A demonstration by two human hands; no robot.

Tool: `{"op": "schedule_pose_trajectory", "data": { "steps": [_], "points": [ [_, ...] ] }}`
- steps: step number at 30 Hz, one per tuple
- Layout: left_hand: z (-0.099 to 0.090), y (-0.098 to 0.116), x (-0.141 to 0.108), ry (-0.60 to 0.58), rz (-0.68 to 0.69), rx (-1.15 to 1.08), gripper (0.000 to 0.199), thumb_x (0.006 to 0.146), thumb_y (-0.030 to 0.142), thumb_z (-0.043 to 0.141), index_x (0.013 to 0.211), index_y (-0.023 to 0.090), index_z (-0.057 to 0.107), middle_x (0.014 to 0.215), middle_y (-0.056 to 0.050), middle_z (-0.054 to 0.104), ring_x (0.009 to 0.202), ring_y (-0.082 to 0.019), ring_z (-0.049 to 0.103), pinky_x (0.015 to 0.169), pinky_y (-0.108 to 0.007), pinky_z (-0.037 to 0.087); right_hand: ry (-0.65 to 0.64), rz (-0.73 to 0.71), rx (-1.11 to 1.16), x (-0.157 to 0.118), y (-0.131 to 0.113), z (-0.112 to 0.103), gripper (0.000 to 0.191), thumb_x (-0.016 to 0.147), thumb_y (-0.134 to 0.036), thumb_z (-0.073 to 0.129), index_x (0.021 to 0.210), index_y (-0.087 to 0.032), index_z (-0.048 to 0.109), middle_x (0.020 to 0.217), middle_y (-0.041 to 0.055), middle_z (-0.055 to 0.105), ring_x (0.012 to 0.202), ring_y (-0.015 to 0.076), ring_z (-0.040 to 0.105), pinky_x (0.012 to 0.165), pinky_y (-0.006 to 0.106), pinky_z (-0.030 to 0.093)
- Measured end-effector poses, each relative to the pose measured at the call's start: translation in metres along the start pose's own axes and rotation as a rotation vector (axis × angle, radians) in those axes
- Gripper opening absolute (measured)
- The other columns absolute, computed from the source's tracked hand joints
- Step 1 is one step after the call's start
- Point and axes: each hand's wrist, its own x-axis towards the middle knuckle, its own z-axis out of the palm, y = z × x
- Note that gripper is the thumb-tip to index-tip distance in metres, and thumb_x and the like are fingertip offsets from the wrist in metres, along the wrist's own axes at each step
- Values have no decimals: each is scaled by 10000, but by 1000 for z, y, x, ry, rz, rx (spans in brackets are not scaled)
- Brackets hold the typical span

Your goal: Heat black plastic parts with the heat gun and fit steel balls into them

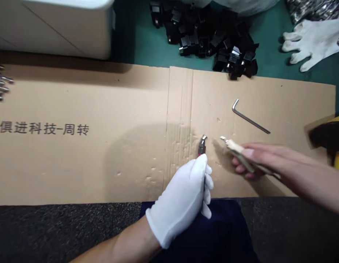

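My left hand (183,193), in a white glove, is closed around a pair of pliers (202,149) just above the cardboard. Only the dark metal head and a bit of red handle show; the rest is hidden by the glove. At the jaws' tip sits a small shiny metal piece (204,137). To the right, my bare right hand (250,160) grips a slim cream-coloured tool (236,148) with a short metal tip, which points at the pliers but stays apart from them. Motion blurs this hand, and the tool's exact kind is unclear. An L-shaped hex key (251,120) lies beyond it.
A flat cardboard sheet (76,164) covers the near table. Behind it are a pile of black parts (204,40), a white glove (314,42) and a white bin (62,29). Metal pins (0,86) lie far left; a yellow-and-black tool (330,133) stands right.
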Motion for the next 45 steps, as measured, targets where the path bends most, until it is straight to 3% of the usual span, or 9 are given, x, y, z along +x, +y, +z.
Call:
{"op": "schedule_pose_trajectory", "data": {
  "steps": [2, 4, 9, 16, 26, 36, 45],
  "points": [
    [0, -2, -1, -22, -4, 18, 398, 895, 580, 605, 957, 194, 532, 628, 28, 570, 417, -136, 536, 378, -242, 471, -239, 33, 93, 2, -14, 12, 531, 1030, -694, 443, 1042, -262, 752, 1099, 85, 762, 1026, 316, 685, 938, 459, 552],
    [1, -4, -4, -9, 16, 74, 412, 903, 594, 607, 952, 191, 539, 627, 19, 580, 445, -136, 557, 417, -231, 479, -311, 47, 157, 10, -26, 19, 529, 1021, -701, 460, 966, -246, 724, 1053, 82, 748, 989, 308, 678, 893, 451, 559],
    [6, -5, -13, 98, 62, 189, 459, 987, 636, 448, 900, 196, 543, 597, 26, 534, 438, -116, 516, 445, -219, 450, -278, 68, 195, 19, -41, 24, 494, 1020, -668, 488, 828, -245, 654, 952, 50, 709, 942, 283, 676, 831, 420, 580],
    [0, -5, -14, 22, 202, 298, 356, 968, 547, 530, 906, 207, 619, 609, -1, 585, 515, -159, 562, 495, -253, 453, -306, 109, 267, 12, -43, 25, 459, 1040, -673, 461, 911, -269, 638, 1011, 25, 700, 992, 265, 677, 824, 380, 597],
    [0, -9, -14, 45, 234, 317, 360, 997, 523, 497, 936, 199, 642, 799, -67, 690, 598, -172, 609, 548, -274, 486, -301, 103, 247, 15, -48, 23, 470, 1036, -651, 459, 830, -250, 593, 899, 34, 646, 853, 246, 655, 733, 356, 570],
    [3, -10, -15, 79, 213, 299, 415, 1002, 585, 493, 972, 194, 630, 856, -71, 693, 589, -149, 581, 548, -274, 512, -294, 57, 176, 16, -46, 22, 474, 1018, -656, 438, 828, -256, 606, 931, 53, 666, 873, 261, 685, 716, 348, 606],
    [5, -8, -15, 84, 111, 304, 431, 1017, 607, 444, 940, 209, 590, 662, 9, 561, 495, -130, 523, 478, -245, 458, -299, 109, 210, 17, -46, 22, 467, 1018, -660, 462, 863, -249, 620, 989, 60, 677, 927, 264, 679, 762, 365, 590]
  ]
}}
